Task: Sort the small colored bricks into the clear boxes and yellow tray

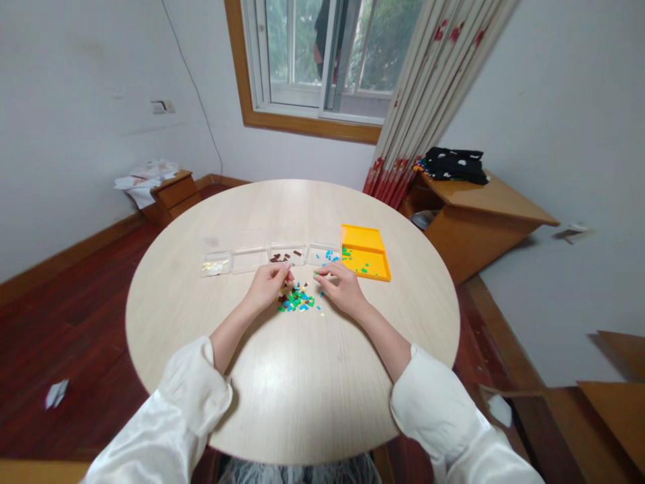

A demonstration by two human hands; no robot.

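Small building bricks in green, blue, brown, white and yellow form a loose pile (297, 299) on the round table (302, 376). My left hand (269, 284) is over the pile's left edge, thumb and fingers pinched together; what they hold, if anything, is too small to make out. At the pile's right side, my right hand (341, 288) pinches a small green brick (316, 273) between its fingertips. Just beyond my hands, a clear box (301, 246) contains brown bricks, and another clear box (310, 250) has blue ones. Green bricks lie in an open yellow box (385, 265).
Farther left are a clear box with pale yellow pieces (216, 266) and another clear box (249, 261). A wooden cabinet (484, 215) with dark cloth (456, 165) on top stands beyond the table's right side. Papers (146, 176) cover a small cabinet at left.
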